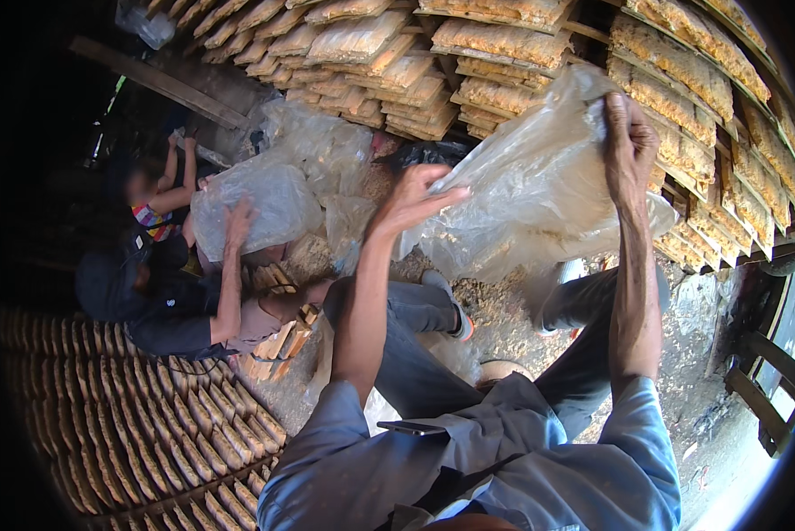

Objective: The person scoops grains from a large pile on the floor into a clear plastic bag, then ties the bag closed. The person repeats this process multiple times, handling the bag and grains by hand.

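A large, crumpled clear plastic sheet (pixel 523 179), dusted with brown crumbs, hangs in front of me above my knees. My right hand (pixel 630 136) pinches its upper right corner between thumb and fingers. At its left edge is my left hand (pixel 431 192), thumb and fingers apart around the plastic; blur hides whether they grip it. More plastic sheets (pixel 331 146) lie piled on the ground, left of my left hand. A black plastic bag (pixel 431 154) shows behind that hand.
Racks of crumb-covered slabs (pixel 504 40) rise ahead and to the right; more slabs (pixel 191 425) stand at lower left. Two co-workers sit at left, one handling a plastic sheet (pixel 258 206) beside bundled wood pieces (pixel 281 348). Crumbs cover the floor (pixel 497 308). A dark curved frame (pixel 763 398) stands at right.
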Tool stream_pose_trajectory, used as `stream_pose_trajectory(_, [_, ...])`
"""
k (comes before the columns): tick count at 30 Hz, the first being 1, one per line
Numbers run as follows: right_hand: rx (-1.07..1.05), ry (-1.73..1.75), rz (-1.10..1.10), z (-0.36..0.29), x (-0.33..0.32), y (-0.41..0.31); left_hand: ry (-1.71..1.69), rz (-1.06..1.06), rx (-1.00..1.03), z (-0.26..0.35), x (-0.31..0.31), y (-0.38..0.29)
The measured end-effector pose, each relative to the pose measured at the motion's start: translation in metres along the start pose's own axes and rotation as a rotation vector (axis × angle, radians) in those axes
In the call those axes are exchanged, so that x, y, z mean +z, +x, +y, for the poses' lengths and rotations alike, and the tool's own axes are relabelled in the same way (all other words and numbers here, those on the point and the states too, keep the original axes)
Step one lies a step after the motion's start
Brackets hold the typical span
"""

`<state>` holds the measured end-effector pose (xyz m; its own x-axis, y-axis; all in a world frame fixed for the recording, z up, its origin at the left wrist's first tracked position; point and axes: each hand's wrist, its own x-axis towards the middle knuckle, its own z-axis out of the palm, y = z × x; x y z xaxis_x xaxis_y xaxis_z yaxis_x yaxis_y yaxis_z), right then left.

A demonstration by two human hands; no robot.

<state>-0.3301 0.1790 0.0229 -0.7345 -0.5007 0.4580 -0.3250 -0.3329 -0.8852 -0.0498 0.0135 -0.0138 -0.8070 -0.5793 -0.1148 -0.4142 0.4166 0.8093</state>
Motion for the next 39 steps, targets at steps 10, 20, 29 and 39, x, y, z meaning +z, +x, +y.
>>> stream_pose_trajectory(10, [-0.398,-0.423,0.224,0.005,-0.022,0.019,0.075,0.026,-0.077,-0.012,-0.022,-0.008])
stream_pose_trajectory(20, [-0.304,-0.726,-0.954,0.046,0.042,-0.048,0.082,-0.033,0.08,-0.012,-0.011,-0.003])
stream_pose_trajectory(29, [-0.074,-0.509,-0.882,0.012,0.05,-0.056,0.047,0.026,0.147,-0.005,-0.027,-0.012])
stream_pose_trajectory(39, [0.268,-0.295,-0.711,-0.013,0.055,-0.052,-0.346,0.089,0.14,0.001,-0.027,-0.012])
